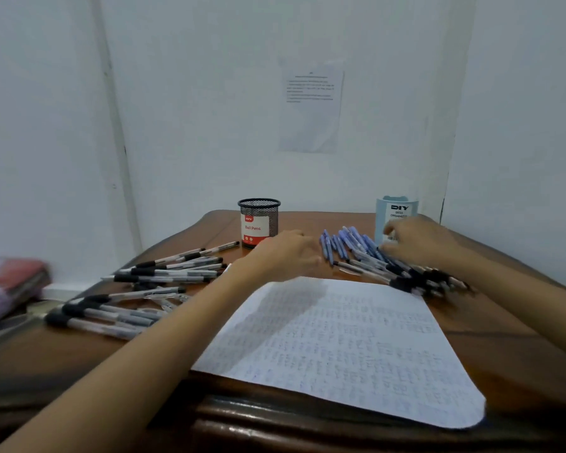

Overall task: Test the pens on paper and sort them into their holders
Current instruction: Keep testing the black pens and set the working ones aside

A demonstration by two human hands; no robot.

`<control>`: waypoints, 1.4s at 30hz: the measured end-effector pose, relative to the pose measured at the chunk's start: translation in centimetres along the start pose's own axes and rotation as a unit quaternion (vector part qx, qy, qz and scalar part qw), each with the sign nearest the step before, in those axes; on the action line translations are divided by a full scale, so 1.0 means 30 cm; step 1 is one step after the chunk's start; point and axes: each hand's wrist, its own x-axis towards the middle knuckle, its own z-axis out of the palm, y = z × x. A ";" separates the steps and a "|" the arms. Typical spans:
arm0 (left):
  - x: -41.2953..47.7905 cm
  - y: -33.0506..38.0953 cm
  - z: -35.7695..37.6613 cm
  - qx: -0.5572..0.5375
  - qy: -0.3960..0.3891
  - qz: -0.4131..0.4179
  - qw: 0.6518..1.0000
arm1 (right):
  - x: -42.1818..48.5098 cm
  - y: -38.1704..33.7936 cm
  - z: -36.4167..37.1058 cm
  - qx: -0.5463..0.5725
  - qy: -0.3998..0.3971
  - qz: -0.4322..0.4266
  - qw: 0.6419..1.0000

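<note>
Head view, right hand (420, 245) over pens (350, 244)

Left hand (288, 253) beside blue pens (343, 243), right hand (419, 240) over them, scribbled paper (340, 348) in front

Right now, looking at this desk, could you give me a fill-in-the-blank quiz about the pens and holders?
The black mesh holder bears a label reading "Ball ____".
The pens lying between the left hand and the right hand are ____ in colour.
The light blue holder stands just behind the ____ hand.
Missing words: Pens; blue; right.
</note>
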 end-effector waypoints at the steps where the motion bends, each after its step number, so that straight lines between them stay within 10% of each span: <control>1: -0.001 -0.026 -0.031 -0.009 0.006 -0.014 1.000 | 0.017 -0.052 -0.019 -0.003 0.002 -0.031 1.000; 20: -0.247 -0.730 -0.058 -0.032 -0.066 -0.289 0.955 | 0.394 -0.855 0.272 -0.005 -0.012 -0.327 0.945; 33: -0.222 -0.590 -0.127 -0.041 0.029 -0.230 0.972 | 0.314 -0.571 -0.014 0.206 0.001 -0.250 0.946; 42: -0.132 -0.214 -0.150 -0.049 0.019 -0.111 0.992 | 0.020 -0.157 -0.171 0.627 0.026 -0.003 0.778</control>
